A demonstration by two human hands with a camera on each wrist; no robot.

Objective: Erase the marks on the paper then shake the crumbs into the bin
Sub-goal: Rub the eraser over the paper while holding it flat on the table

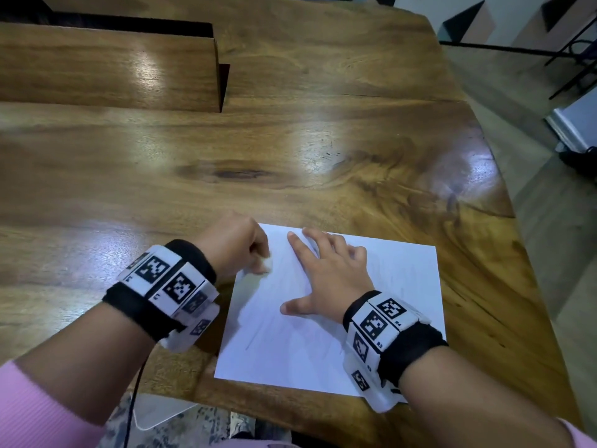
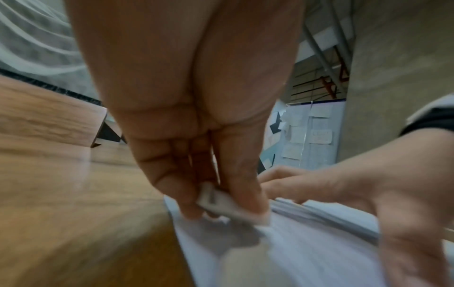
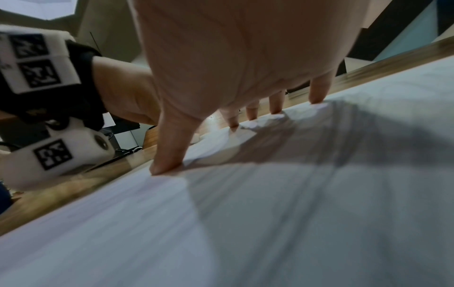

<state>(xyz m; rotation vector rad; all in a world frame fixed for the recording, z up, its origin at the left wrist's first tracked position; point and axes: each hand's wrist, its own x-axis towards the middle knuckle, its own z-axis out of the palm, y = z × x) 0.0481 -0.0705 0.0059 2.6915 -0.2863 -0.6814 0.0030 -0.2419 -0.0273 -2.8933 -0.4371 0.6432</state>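
Two hands on paper point(image 1: 339, 344): left hand point(image 1: 237, 250) pinches eraser point(image 2: 230, 207) at paper's left edge; right hand point(image 1: 326, 273) flat, fingers spread; paper's long axis slants toward table point(image 1: 290, 156) right edge.

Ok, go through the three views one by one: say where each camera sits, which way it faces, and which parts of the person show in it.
Head: on the head, facing forward and down at the wooden table; shows both forearms, the left hand and the right hand spread on the paper.
Left wrist: along the left hand to its fingers, which pinch a white eraser at the paper's edge.
Right wrist: along the right hand, fingertips pressing the sheet.
Shared: each wrist view also shows the other hand.
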